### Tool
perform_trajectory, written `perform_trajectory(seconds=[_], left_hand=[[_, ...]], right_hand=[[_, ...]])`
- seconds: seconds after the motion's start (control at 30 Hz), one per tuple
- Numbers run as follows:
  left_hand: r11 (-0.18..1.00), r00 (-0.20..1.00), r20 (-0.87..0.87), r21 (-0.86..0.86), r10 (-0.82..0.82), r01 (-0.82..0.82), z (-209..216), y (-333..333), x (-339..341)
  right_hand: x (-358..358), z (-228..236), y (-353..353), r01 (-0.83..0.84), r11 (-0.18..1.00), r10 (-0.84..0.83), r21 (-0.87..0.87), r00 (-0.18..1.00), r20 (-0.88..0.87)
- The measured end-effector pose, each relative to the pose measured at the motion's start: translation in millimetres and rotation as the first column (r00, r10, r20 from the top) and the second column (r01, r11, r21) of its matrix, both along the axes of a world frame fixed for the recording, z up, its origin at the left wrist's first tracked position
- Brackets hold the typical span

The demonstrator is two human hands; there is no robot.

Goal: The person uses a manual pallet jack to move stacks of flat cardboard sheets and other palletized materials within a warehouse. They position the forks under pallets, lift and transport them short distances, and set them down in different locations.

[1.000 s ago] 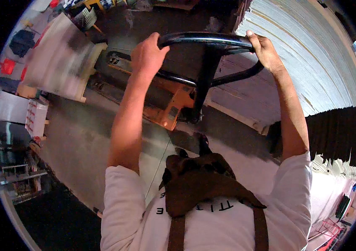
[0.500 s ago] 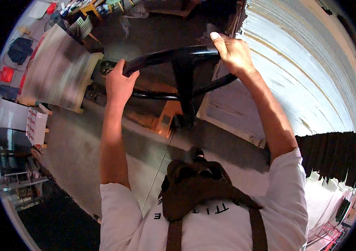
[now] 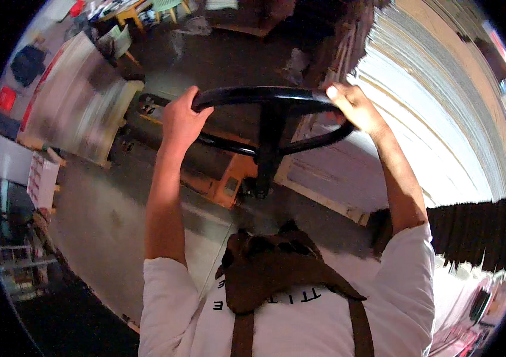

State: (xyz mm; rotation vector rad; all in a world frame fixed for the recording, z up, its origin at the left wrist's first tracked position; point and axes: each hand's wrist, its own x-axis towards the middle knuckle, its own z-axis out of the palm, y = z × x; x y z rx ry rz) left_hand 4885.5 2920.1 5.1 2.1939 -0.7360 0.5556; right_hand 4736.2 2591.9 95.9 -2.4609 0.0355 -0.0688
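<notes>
Both my hands grip the black loop handle of an orange pallet jack. My left hand is wrapped round the left end of the handle, thumb on top. At the opposite end, my right hand is closed on the bar, its thumb laid along it. From the middle of the loop a black shaft drops to the orange base of the pallet jack, low over the floor in front of my feet. Part of the forks shows past my left forearm; the rest is hidden or dark.
On the right rises a tall stack of pale sheets on a wooden pallet. Another sheet stack stands on a pallet at left. A red-and-white box sits nearer. Chairs and a yellow table are at the far left.
The handle has come lower and slightly right in view, with both hands still on it. The orange base has shifted down and left, and the stacks have changed position as my view moved.
</notes>
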Motion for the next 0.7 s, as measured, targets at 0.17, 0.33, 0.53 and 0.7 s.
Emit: perform_trajectory(seconds=[0.17, 0.33, 0.53, 0.7], left_hand=[[0.994, 0.997, -0.061, -0.098, 0.036, -0.042, -3.9, 3.4, 5.7], [0.973, 0.981, -0.162, -0.183, 0.108, -0.138, 7.5, 15.9, -43.9], [0.914, 0.939, -0.222, -0.256, 0.261, -0.314, -5.3, 27.5, -76.1], [0.910, 0.933, -0.187, -0.231, 0.307, -0.345, -4.4, 25.1, -92.5]], right_hand=[[-20.8, -13.3, 34.1, -0.076, 0.997, 0.081, -0.027, 0.954, 0.289], [-31.2, -6.6, 44.0, -0.115, 0.992, 0.099, 0.057, 0.970, 0.223], [-37.2, 4.7, 46.3, -0.273, 0.949, 0.236, 0.156, 0.947, 0.216], [-39.1, 4.9, 40.8, -0.290, 0.944, 0.253, 0.155, 0.942, 0.221]])
